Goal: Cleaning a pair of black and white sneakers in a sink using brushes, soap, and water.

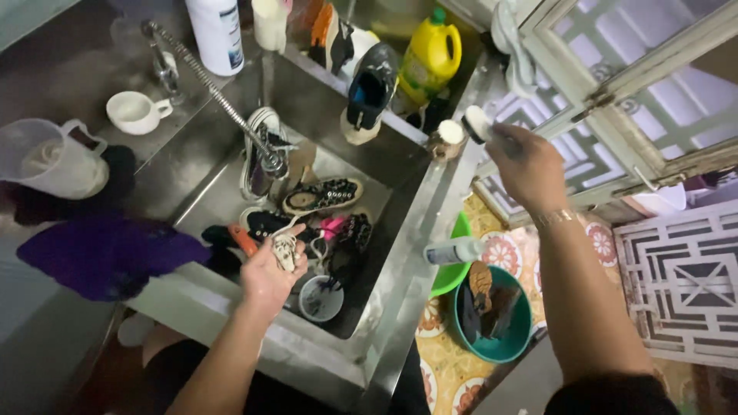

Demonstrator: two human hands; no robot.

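Looking down from your head camera, you have your left hand (267, 270) over the near edge of the steel sink (400, 253), fingers closed on a small pale bundle (286, 250) that looks like a balled-up shoelace or cloth; I cannot tell which. Your right hand (524, 163) is raised well apart from it, beyond the sink's right rim, gripping a brush (478, 123) with its pale head pointing left.

As for progress, my judgement is that the washing is under way but far from finished. Several dark shoes (323, 196) lie heaped in the basin, one white sneaker (260, 150) leans under the flexible faucet hose (211, 88), and a grey shoe (370, 91) stands propped on the back ledge, perhaps set aside. Nothing shows which pairs are already clean.

Around you, a white cup (137, 112) and a clear jug (50, 157) sit on the table to the left, with a purple cloth (108, 253) draped nearer you. A yellow detergent bottle (432, 54) stands behind the sink. A small white bottle (453, 250) lies on the right rim, close to your right forearm. On the patterned floor, a teal basin (507, 346) holds more shoes beside a green bowl (453, 277). The crowded sink leaves little free room for scrubbing.
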